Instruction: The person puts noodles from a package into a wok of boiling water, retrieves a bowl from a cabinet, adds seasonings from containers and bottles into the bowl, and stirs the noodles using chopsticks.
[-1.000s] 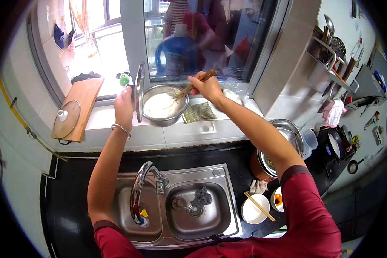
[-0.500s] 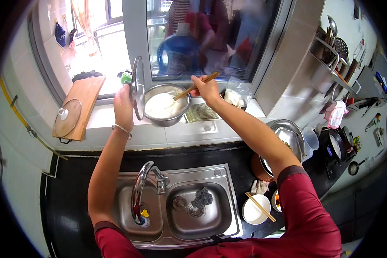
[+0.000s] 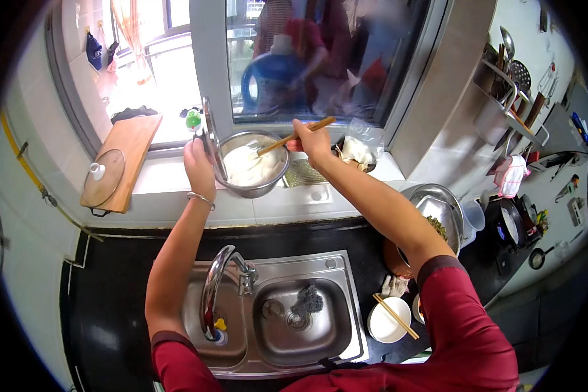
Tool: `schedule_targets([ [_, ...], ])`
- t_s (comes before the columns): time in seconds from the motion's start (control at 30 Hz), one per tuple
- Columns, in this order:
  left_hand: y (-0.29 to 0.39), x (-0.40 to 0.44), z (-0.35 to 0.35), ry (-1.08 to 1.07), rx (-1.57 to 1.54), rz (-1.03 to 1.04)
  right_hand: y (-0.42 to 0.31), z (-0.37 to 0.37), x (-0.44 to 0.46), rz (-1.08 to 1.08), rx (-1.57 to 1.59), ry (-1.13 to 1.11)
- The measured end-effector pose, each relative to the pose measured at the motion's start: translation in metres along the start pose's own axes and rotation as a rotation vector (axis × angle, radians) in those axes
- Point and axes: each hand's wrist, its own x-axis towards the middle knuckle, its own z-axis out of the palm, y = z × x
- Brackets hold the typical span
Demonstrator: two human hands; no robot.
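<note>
On the windowsill stands a metal bowl (image 3: 257, 191) holding a soft white mass (image 3: 247, 166), perhaps dough or batter. My right hand (image 3: 312, 142) is closed round wooden chopsticks (image 3: 282, 141), whose tips reach down into the white mass. At the bowl's left side my left hand (image 3: 198, 164) grips a pot lid (image 3: 213, 138), tilted nearly on edge; its far face is hidden from me. The lid's lower edge is close to the bowl's rim; whether they touch I cannot tell. A bracelet (image 3: 201, 200) is on my left wrist.
Left on the sill leans a cutting board (image 3: 121, 171) with a glass lid (image 3: 104, 178). Below is a double sink (image 3: 353, 320) with a tall faucet (image 3: 210, 287). To the right are a white bowl (image 3: 380, 332) with chopsticks across it, a metal basin (image 3: 460, 215) and a stove (image 3: 503, 251).
My left hand and the lid have shifted slightly right, and the lid now leans lower toward the bowl. The chopstick tips have moved a little left in the white mass.
</note>
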Motion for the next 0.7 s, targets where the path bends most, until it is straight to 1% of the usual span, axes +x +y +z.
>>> schedule_targets([
  [0.03,-0.005,0.000,0.002,0.053,-0.005,0.011,0.000,0.000,-0.001,-0.004,0.017,-0.010],
  [0.07,-0.017,0.003,0.002,0.072,-0.014,0.031,0.001,-0.001,-0.001,-0.006,0.034,-0.020],
  [0.2,-0.021,0.007,0.013,0.111,0.019,0.094,0.009,-0.008,0.003,-0.010,0.075,-0.016],
  [0.27,-0.040,0.018,0.010,0.143,0.254,0.253,0.009,-0.013,0.002,0.006,0.136,-0.022],
  [0.3,-0.039,0.019,0.010,0.143,0.254,0.252,0.008,-0.015,0.001,0.006,0.135,-0.022],
  [0.37,-0.038,0.021,0.012,0.065,0.183,0.128,0.004,-0.020,-0.002,0.013,0.200,-0.036],
  [0.4,-0.037,0.023,0.014,0.080,0.218,0.184,0.002,-0.022,-0.003,0.011,0.198,-0.035],
  [0.43,-0.035,0.023,0.013,0.079,0.216,0.185,-0.001,-0.025,-0.004,0.011,0.235,-0.053],
  [0.5,-0.026,0.022,0.012,0.030,0.189,0.056,-0.010,-0.032,-0.010,0.008,0.269,-0.067],
  [0.63,-0.002,0.036,0.012,0.009,0.284,0.180,-0.037,-0.056,-0.036,0.042,0.355,-0.078],
  [0.67,0.010,0.036,0.013,-0.066,0.265,0.168,-0.047,-0.064,-0.046,0.048,0.382,-0.068],
  [0.7,0.019,0.034,0.015,-0.073,0.261,0.168,-0.054,-0.074,-0.055,0.054,0.408,-0.060],
])
